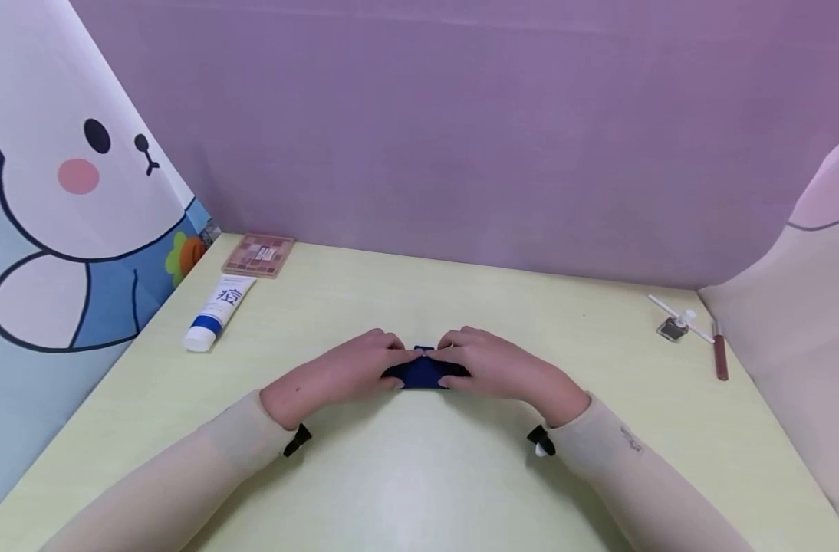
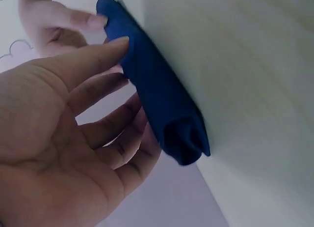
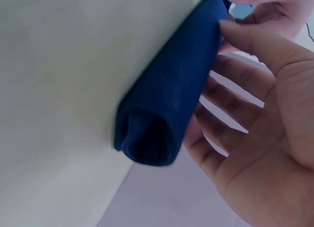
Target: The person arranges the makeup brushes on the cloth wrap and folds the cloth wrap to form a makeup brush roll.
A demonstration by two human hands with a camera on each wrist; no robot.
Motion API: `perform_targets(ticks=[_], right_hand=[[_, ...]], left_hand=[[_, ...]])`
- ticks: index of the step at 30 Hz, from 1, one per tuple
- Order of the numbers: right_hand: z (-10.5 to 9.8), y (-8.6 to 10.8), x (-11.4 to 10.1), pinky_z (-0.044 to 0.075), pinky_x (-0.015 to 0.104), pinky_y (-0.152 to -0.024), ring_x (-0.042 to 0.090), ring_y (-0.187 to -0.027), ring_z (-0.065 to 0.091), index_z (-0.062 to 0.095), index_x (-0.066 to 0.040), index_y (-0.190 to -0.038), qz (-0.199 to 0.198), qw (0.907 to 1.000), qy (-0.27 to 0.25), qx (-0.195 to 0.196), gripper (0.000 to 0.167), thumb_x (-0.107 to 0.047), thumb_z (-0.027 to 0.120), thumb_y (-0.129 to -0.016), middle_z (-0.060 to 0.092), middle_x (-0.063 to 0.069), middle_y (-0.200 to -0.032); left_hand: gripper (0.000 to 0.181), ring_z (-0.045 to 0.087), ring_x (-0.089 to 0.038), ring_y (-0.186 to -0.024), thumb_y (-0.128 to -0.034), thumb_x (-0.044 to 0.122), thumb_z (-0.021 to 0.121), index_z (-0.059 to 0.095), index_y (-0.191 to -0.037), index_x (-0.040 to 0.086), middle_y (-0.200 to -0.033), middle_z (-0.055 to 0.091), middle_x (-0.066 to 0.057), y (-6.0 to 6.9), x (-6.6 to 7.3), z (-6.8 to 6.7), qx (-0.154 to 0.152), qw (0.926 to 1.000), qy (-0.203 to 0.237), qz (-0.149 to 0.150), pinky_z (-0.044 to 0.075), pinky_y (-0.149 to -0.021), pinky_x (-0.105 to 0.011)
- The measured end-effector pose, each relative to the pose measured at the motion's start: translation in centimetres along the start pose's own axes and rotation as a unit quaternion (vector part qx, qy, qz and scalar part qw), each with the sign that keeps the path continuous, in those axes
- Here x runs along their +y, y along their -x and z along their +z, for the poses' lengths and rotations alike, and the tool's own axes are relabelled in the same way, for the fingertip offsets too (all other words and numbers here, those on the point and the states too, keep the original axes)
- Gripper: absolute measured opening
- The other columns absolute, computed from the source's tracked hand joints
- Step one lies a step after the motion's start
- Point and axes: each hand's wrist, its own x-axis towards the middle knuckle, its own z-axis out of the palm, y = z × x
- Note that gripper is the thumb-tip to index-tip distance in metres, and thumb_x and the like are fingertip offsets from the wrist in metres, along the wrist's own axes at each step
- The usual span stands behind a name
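Observation:
Near the middle of the table (image 1: pixel 406 475), a dark blue piece of soft material (image 1: pixel 422 374) is rolled into a tube. My left hand (image 1: pixel 353 368) holds its left part, with the thumb on the near side and the fingers bent behind. On the right part, my right hand (image 1: pixel 495 366) grips in the same way, and the two hands nearly meet at the centre. Both wrist views show the blue roll (image 3: pixel 167 89) with a hollow, layered end. In the left wrist view the roll's end (image 2: pixel 184 143) has a loose fold inside.
At the back left lie a pinkish checked palette (image 1: pixel 258 254) and a white tube with a blue band (image 1: pixel 219 310). Toward the right edge are a small square bottle (image 1: pixel 672 330), a white stick (image 1: pixel 661 305) and a brown-red slim tube (image 1: pixel 720 359). A purple curtain (image 1: pixel 461 138) hangs behind.

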Motion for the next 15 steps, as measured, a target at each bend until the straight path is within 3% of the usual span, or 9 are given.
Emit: perform_targets(ticks=[4, 6, 11, 15], right_hand=[[-0.2, 0.8, 0.3, 0.054, 0.046, -0.110, 0.027, -0.126, 0.066, 0.067, -0.011, -0.145, 0.002, 0.9998, 0.020, 0.001, 0.053, -0.032, 0.079, -0.098, 0.071, 0.007, -0.137], [-0.3, 1.2, 0.4, 0.053, 0.047, -0.111, 0.028, -0.126, 0.066, 0.067, -0.011, -0.146, 0.010, 0.9995, 0.028, 0.000, 0.054, -0.032, 0.080, -0.098, 0.071, 0.008, -0.137], [0.0, 1.8, 0.5, 0.055, 0.049, -0.108, 0.030, -0.123, 0.069, 0.065, -0.012, -0.148, 0.034, 0.9990, 0.026, -0.010, 0.055, -0.032, 0.079, -0.099, 0.073, 0.010, -0.134], [0.5, 1.8, 0.8, 0.057, 0.050, -0.104, 0.030, -0.118, 0.071, 0.067, -0.011, -0.146, 0.043, 0.9987, 0.025, 0.005, 0.052, -0.030, 0.079, -0.099, 0.076, 0.011, -0.130]], left_hand=[[0.057, 0.062, -0.034, -0.132, -0.1005, 0.029, 0.077, 0.060, -0.152, 0.012, -0.143, 0.069, -0.012, 0.7, -0.2, -0.1, 0.016, 0.9997, -0.015, -0.011, 0.055, -0.110, -0.049], [0.056, 0.059, -0.036, -0.138, -0.0996, 0.029, 0.078, 0.063, -0.151, 0.013, -0.150, 0.065, -0.012, 0.9, -0.4, -0.2, 0.009, 0.9997, -0.017, -0.019, 0.053, -0.113, -0.054], [0.054, 0.056, -0.040, -0.145, -0.1012, 0.027, 0.076, 0.061, -0.153, 0.020, -0.160, 0.058, -0.015, 1.2, -1.3, -0.3, -0.029, 0.9988, 0.024, -0.030, 0.050, -0.119, -0.055], [0.052, 0.061, -0.039, -0.140, -0.1024, 0.024, 0.074, 0.061, -0.152, 0.020, -0.156, 0.061, -0.017, 0.6, -2.2, -0.1, -0.022, 0.9988, 0.040, -0.015, 0.052, -0.117, -0.053]])
